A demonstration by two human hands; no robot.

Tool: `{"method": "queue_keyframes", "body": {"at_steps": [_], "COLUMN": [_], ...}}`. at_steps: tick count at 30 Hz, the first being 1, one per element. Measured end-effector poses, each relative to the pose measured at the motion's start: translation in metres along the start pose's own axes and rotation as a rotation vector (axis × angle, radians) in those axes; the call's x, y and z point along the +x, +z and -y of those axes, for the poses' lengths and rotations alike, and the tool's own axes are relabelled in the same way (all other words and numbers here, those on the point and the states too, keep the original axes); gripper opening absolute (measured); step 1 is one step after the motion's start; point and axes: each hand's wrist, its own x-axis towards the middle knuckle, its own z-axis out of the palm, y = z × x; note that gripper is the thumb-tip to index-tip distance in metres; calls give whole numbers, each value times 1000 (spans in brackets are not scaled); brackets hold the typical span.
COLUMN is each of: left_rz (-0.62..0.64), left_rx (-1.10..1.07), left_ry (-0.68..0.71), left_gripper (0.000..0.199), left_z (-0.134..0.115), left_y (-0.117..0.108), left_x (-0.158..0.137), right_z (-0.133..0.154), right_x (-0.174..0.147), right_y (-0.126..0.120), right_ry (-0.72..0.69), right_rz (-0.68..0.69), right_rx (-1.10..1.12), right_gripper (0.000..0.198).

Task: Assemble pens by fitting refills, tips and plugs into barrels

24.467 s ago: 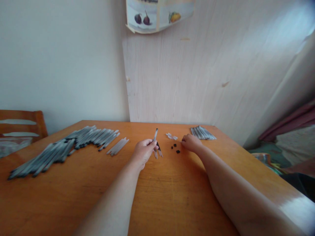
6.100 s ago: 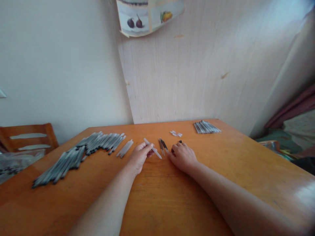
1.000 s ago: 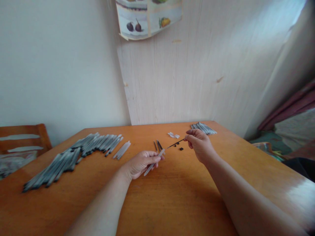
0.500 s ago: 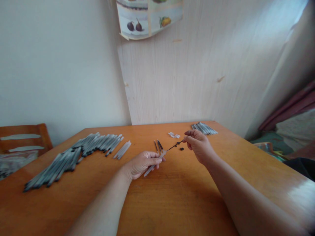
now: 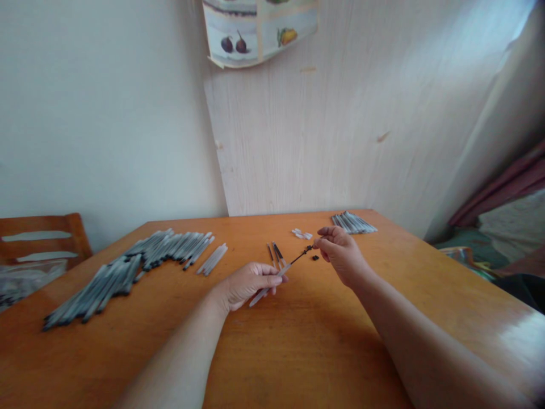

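Observation:
Low over the table, my left hand (image 5: 251,287) is closed around a translucent white pen barrel (image 5: 259,297), which slants up to the right. Out of the barrel's upper end runs a thin dark pen refill (image 5: 298,257), with small dark lumps near its far end. My right hand (image 5: 340,253) pinches that far end between thumb and forefinger. Below the right fingertips lies a small black piece (image 5: 315,258). Just beyond the left hand, several thin dark-tipped refills (image 5: 277,251) lie on the table.
On the wooden table (image 5: 272,352), a large pile of pens with dark ends (image 5: 170,250) spreads at the left, beside several white barrels (image 5: 213,259). Small white caps (image 5: 302,233) and a bundle of grey pens (image 5: 353,222) lie towards the back. A chair (image 5: 42,238) stands at left.
My right hand has moved slightly left, closer to my left hand. Less of the refill shows between the barrel and the right fingertips. The left hand has stayed almost still.

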Motion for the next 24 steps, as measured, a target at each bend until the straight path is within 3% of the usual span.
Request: {"method": "queue_keyframes", "body": {"at_steps": [13, 24], "left_rz": [-6, -10], "left_rx": [1, -26], "left_ry": [3, 35], "left_gripper": [39, 35], "left_z": [-1, 3], "left_y": [1, 0], "left_x": [0, 2], "right_z": [-16, -23], "right_x": [-17, -25], "right_y": [27, 38], "right_ry": [77, 95], "right_rz": [141, 292], "right_rx": [52, -81], "right_gripper": [33, 15]}}
